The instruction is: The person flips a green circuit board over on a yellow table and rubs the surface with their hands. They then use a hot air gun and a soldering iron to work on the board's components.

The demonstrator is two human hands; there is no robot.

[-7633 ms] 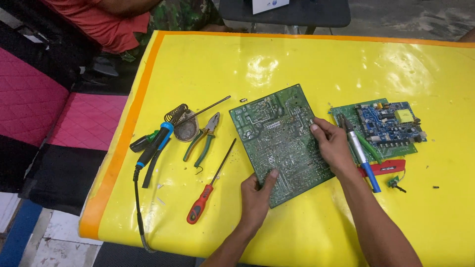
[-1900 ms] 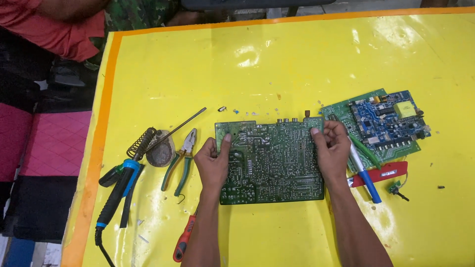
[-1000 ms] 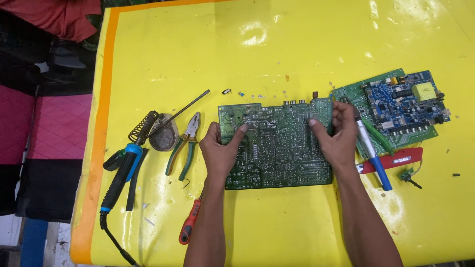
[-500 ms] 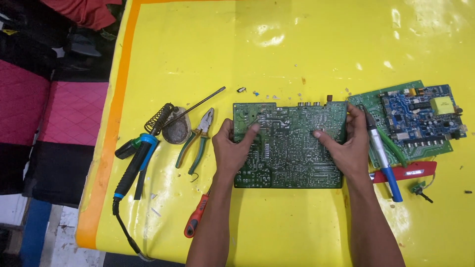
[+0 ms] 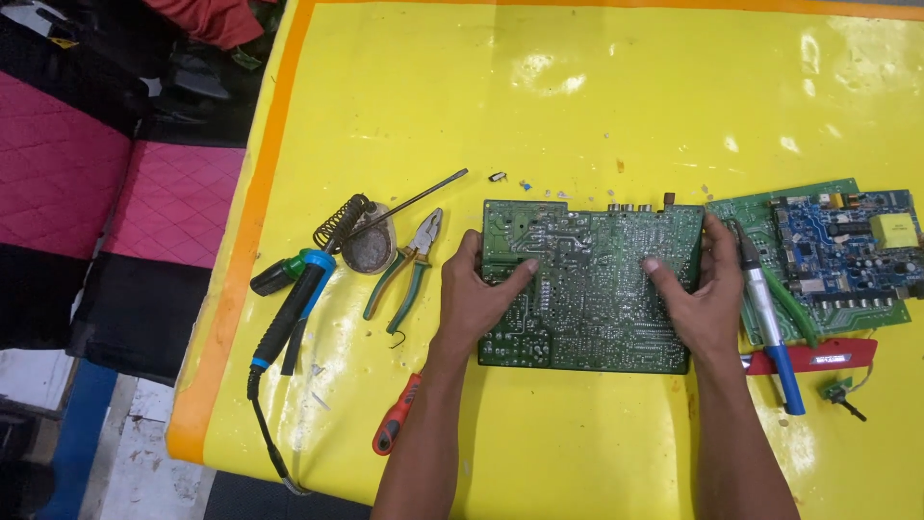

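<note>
Hands — left hand (image 5: pixel 474 300), right hand (image 5: pixel 701 306) — spread, gripping green circuit board (image 5: pixel 589 285) by both ends on yellow worktop (image 5: pixel 597 106); best kept level — fingertips off solder joints.

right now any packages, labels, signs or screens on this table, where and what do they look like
No packages, signs or screens.
Red flat tool: right of the right hand, below the blue board; carries a small pale label strip.
Yellow square part: on the blue board's right end; plain block.
</note>
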